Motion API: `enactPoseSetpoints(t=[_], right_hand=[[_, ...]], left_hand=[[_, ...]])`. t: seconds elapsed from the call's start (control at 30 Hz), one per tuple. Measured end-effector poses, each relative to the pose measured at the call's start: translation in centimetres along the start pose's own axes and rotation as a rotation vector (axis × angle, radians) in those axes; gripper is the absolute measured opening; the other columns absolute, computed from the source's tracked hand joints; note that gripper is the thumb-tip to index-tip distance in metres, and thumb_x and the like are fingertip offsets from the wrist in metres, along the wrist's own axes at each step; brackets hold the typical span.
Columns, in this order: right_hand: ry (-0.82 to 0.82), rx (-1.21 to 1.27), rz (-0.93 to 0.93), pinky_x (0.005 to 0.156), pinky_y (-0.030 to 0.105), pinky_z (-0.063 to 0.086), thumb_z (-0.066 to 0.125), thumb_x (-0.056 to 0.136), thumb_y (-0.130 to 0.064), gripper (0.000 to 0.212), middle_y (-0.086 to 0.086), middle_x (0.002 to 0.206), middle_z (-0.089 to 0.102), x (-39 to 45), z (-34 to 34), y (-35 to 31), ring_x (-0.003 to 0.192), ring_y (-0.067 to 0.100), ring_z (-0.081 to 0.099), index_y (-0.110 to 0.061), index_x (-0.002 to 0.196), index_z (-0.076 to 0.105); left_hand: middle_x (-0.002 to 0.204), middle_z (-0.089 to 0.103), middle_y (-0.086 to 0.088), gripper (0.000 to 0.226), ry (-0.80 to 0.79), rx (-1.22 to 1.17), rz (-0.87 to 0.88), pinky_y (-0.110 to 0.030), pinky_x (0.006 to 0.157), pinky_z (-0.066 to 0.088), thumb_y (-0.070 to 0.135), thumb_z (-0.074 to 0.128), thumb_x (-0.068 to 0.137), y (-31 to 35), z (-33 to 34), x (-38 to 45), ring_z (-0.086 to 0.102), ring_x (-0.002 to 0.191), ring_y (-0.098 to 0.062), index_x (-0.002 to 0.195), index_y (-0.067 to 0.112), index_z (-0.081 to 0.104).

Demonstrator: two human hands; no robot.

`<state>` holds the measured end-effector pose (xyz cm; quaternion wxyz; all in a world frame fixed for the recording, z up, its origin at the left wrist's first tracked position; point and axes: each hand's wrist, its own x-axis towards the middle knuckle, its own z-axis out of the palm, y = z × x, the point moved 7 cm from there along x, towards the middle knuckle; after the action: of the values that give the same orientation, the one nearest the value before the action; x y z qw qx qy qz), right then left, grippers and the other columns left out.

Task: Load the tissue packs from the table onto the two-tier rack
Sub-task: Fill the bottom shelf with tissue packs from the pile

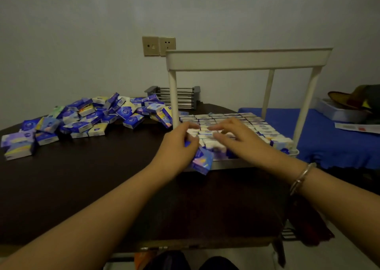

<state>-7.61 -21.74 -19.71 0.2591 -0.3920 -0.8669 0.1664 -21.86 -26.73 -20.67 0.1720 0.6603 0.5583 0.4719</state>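
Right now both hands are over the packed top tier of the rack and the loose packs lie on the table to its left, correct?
Not quite. The head view shows both hands, left hand and right hand, over the packed lower tier of the rack; the top tier shows no packs. The loose packs do lie left.

The flat tabletop [82, 187] is dark brown, near black. The small plastic-wrapped tissue packs heaped on it [86, 119] are deep blue with white ends and patches of yellow, pale green and lilac. The two-tier plastic rack [246, 60] is cream-white, and the packs standing in rows on its lower tier [255, 126] show white and pale blue edges. The pack in the left hand [200, 161] is blue fading to lilac. Behind, the wall [185, 9] is grey-white with beige socket plates [158, 45]. A bright blue cloth [329, 138] lies to the right. The thin wrist bangle [301, 177] is silver.
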Motion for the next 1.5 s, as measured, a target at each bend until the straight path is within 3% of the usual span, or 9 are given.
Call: enactPoseSetpoints(t=[0.1,0.27,0.37,0.47,0.63,0.87,1.1,1.27,1.5], right_hand=[[-0.225,0.533,0.296,0.063,0.019,0.047,0.048,0.091,-0.04,0.023,0.004,0.099,0.069,-0.5,0.7,0.6,0.066,0.001,0.066,-0.023,0.1,0.061],[-0.123,0.722,0.34,0.064,0.02,0.055,0.066,0.084,-0.015,0.026,0.0,0.092,0.068,-2.7,-1.9,2.1,0.076,0.009,0.069,-0.022,0.108,0.056],[0.025,0.591,0.234,0.063,0.02,0.056,0.064,0.086,-0.011,0.028,-0.001,0.094,0.068,-2.8,-5.5,2.6,0.082,0.007,0.069,-0.019,0.112,0.058],[0.007,0.309,0.087,0.063,0.015,0.054,0.064,0.085,-0.005,0.031,-0.008,0.1,0.065,-2.7,-7.4,2.2,0.092,0.003,0.065,-0.022,0.111,0.061],[0.017,-0.181,-0.046,0.084,0.019,0.048,0.067,0.084,-0.015,0.03,-0.008,0.112,0.061,-2.1,-6.2,1.9,0.1,0.002,0.055,-0.027,0.11,0.059],[0.049,-0.442,-0.212,0.095,0.028,0.041,0.061,0.089,-0.025,0.021,-0.003,0.114,0.058,-1.8,-2.2,3.3,0.107,0.009,0.048,-0.026,0.109,0.06],[0.21,-0.14,-0.124,0.113,0.03,0.023,0.059,0.09,-0.021,0.033,-0.009,0.142,0.046,-3.1,-4.1,5.9,0.135,0.003,0.029,-0.028,0.122,0.06],[0.344,-0.315,0.122,0.097,0.027,0.037,0.057,0.087,-0.01,0.035,0.001,0.13,0.049,-5.0,-9.0,9.4,0.122,0.018,0.046,-0.019,0.121,0.055],[0.165,-0.252,0.404,0.08,0.036,0.052,0.054,0.092,-0.025,0.028,0.008,0.112,0.064,-6.6,-8.0,12.7,0.096,0.022,0.06,-0.018,0.118,0.052]], left_hand=[[0.102,0.058,0.001,0.015,0.083,-0.034,0.085,-0.01,0.073,0.044,0.017,0.048,0.097,1.7,0.2,0.8,0.057,0.096,-0.006,0.111,0.023,0.05],[0.11,0.055,0.005,0.013,0.055,-0.012,0.2,-0.004,0.077,0.04,0.024,0.045,0.098,3.7,2.8,1.9,0.051,0.099,0.001,0.11,0.021,0.049],[0.117,0.055,0.003,0.028,-0.039,0.037,0.172,-0.01,0.083,0.039,0.029,0.037,0.101,3.7,4.2,2.7,0.049,0.105,-0.004,0.12,0.018,0.053],[0.116,0.062,-0.004,0.04,-0.26,0.242,0.163,-0.034,0.104,0.036,0.037,0.028,0.101,2.8,6.0,2.5,0.049,0.119,-0.017,0.114,0.018,0.061],[0.152,0.033,0.003,0.048,-0.367,0.538,0.141,-0.033,0.115,0.02,0.042,0.02,0.102,1.3,6.8,1.7,0.023,0.143,-0.013,0.146,0.027,0.033],[0.156,0.021,0.009,0.048,-0.401,0.521,0.163,-0.032,0.118,0.018,0.041,0.019,0.102,0.4,6.5,1.7,0.016,0.144,-0.007,0.148,0.028,0.025],[0.15,0.037,0.004,0.045,-0.328,0.557,0.239,-0.036,0.112,0.031,0.042,0.037,0.099,1.7,6.5,1.8,0.033,0.138,-0.016,0.142,0.03,0.038],[0.156,0.023,0.008,0.061,-0.332,0.613,0.331,-0.033,0.114,0.022,0.043,0.047,0.095,4.7,9.7,2.9,0.021,0.143,-0.014,0.149,0.033,0.022],[0.16,0.01,0.001,0.063,-0.471,0.805,0.365,-0.037,0.117,0.018,0.041,0.039,0.099,5.3,14.9,4.4,0.014,0.146,-0.019,0.152,0.026,0.009]])
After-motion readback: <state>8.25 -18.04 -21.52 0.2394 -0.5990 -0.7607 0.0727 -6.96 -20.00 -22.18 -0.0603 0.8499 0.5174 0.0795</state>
